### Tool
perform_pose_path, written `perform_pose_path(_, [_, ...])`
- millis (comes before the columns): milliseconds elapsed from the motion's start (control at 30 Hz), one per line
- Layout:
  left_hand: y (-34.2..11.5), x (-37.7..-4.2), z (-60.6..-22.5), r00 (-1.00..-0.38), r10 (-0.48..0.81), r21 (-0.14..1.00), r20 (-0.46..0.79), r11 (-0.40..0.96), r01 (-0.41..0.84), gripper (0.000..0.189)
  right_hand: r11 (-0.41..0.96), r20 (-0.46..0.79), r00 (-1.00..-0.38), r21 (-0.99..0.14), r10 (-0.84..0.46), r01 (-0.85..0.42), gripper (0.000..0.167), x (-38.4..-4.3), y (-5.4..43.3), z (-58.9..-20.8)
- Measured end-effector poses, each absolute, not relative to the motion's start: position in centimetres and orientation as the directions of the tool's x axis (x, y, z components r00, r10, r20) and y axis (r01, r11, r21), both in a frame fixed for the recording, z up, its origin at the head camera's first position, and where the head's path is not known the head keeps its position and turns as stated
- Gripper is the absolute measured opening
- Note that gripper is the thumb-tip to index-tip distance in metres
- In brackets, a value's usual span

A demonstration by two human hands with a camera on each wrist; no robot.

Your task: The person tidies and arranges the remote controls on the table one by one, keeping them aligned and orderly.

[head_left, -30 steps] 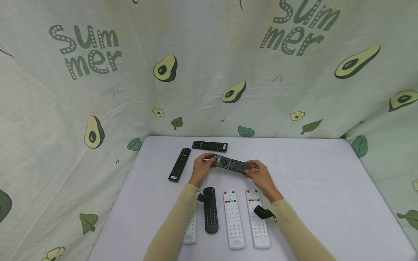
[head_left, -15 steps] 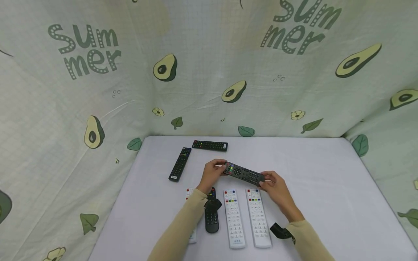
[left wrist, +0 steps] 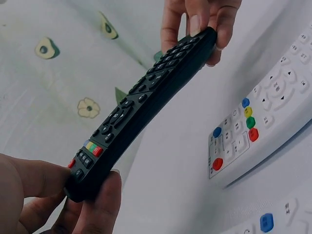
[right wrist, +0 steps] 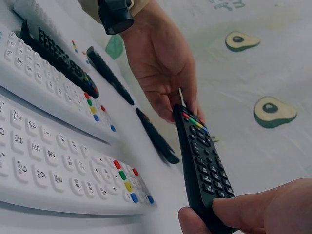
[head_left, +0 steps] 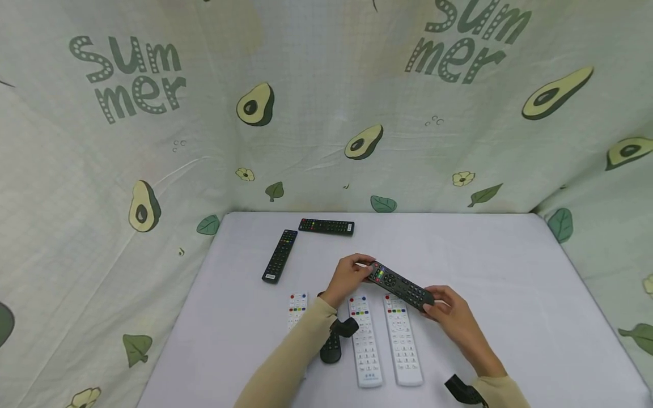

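Close to us, three white remotes [head_left: 365, 347] and a round-ended black remote [head_left: 331, 347] lay side by side, maybe so each was easy to see. Near their far ends, we held a dark remote [head_left: 401, 285] up off the table [head_left: 510, 260]. Our left hand [head_left: 350, 277] pinched its end by the colored buttons and our right hand [head_left: 455, 315] pinched the other end, likely to keep it steady. Farther back, two thin black remotes [head_left: 279, 256] lay flat.

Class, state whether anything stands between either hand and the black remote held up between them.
Nothing visible does: the left hand pinches one end of the black remote directly, the right hand the other.
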State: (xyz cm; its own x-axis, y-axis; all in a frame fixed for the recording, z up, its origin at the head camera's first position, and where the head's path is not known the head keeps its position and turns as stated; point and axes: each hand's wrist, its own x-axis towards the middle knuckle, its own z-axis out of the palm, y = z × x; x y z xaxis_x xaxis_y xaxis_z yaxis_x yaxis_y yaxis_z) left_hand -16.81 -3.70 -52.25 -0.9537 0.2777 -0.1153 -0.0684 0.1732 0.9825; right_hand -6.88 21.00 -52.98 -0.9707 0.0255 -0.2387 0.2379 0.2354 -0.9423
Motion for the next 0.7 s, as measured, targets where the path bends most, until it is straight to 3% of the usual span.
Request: perform_pose_path(700, [0.3, -15.5, -52.0, -0.896, 0.428, 0.950, -0.119, 0.312, 0.023, 0.022, 0.243, -0.356, -0.934, -0.903, 0.039, 0.354, 0.057, -2.2, 23.4, -53.1])
